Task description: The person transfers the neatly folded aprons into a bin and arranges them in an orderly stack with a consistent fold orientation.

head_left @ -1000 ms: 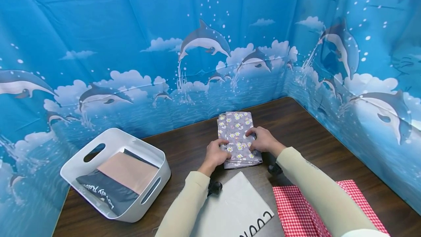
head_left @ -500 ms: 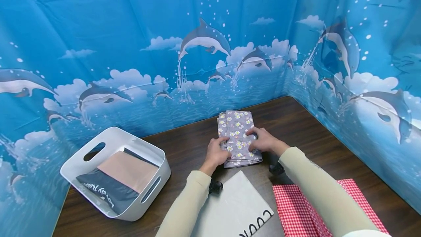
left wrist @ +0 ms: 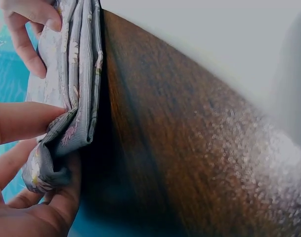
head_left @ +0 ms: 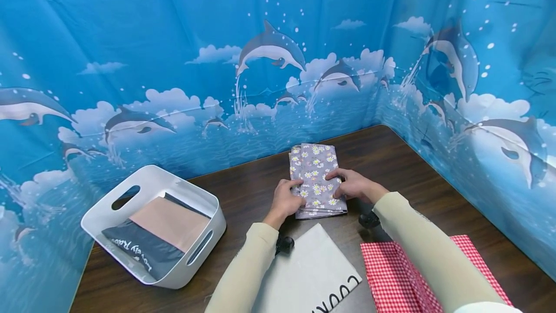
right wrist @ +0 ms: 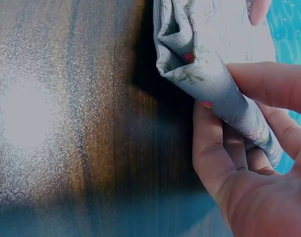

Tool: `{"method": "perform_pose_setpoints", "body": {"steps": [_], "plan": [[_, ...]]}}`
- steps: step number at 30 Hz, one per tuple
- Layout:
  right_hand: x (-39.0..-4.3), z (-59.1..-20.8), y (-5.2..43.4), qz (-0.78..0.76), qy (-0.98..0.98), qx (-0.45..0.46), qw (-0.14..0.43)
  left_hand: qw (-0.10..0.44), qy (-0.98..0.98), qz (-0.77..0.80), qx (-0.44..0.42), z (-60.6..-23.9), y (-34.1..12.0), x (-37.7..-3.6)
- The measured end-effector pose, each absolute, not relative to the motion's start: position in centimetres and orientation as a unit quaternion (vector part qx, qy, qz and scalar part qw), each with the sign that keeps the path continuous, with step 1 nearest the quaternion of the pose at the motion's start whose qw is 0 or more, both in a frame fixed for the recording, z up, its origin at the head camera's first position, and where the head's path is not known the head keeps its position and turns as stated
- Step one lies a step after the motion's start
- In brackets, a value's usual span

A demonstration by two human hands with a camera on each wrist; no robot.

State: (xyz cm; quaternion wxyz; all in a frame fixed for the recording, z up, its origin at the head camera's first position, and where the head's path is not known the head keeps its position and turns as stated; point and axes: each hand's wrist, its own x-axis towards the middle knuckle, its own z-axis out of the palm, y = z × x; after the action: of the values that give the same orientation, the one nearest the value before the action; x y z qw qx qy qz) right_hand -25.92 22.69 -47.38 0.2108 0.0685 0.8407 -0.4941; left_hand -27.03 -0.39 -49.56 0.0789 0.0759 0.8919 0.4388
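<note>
A folded grey cloth with a daisy print (head_left: 318, 170) lies at the back middle of the table, its layers stacked in a narrow bundle. My left hand (head_left: 284, 202) holds its left edge; in the left wrist view the thumb lies on top and the other fingers (left wrist: 66, 192) curl beneath a bent-up fold. From the opposite side my right hand (head_left: 355, 186) grips the right edge. The right wrist view has the thumb (right wrist: 269, 84) on the upper face and the fingers curled under the rolled edge. Several folded layers show at the near end of the cloth.
A white handled bin (head_left: 152, 173) at left contains a pink-and-dark folded fabric (head_left: 171, 223) with lettering. In front lie a cream cloth with black letters (head_left: 304, 269) and a red gingham cloth (head_left: 386, 274), partly under my right sleeve. A dolphin-print curtain (head_left: 195, 62) backs the table.
Both hands keep their hold on the daisy cloth, with only a very slight shift of the right hand to the right. The head view has tilted a little; the other things stay put.
</note>
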Motion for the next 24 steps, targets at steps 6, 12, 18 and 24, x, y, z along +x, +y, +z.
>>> {"method": "perform_pose_setpoints", "body": {"steps": [6, 12, 18, 24], "plan": [[-25.89, -47.45, 22.58, -0.492, 0.843, 0.069, 0.204, 0.084, 0.886, 0.451, 0.065, -49.56, -0.40, -27.05], [-25.84, -47.53, 22.42, -0.484, 0.849, 0.072, 0.200, 0.093, 0.879, 0.465, 0.054, -49.59, -0.55, -26.98], [-25.83, -47.72, 22.45, -0.474, 0.856, 0.070, 0.194, 0.109, 0.872, 0.475, 0.049, -49.66, -0.67, -26.93], [-25.74, -47.75, 22.33, -0.467, 0.862, 0.065, 0.184, 0.115, 0.865, 0.486, 0.045, -49.71, -0.73, -26.88]]}}
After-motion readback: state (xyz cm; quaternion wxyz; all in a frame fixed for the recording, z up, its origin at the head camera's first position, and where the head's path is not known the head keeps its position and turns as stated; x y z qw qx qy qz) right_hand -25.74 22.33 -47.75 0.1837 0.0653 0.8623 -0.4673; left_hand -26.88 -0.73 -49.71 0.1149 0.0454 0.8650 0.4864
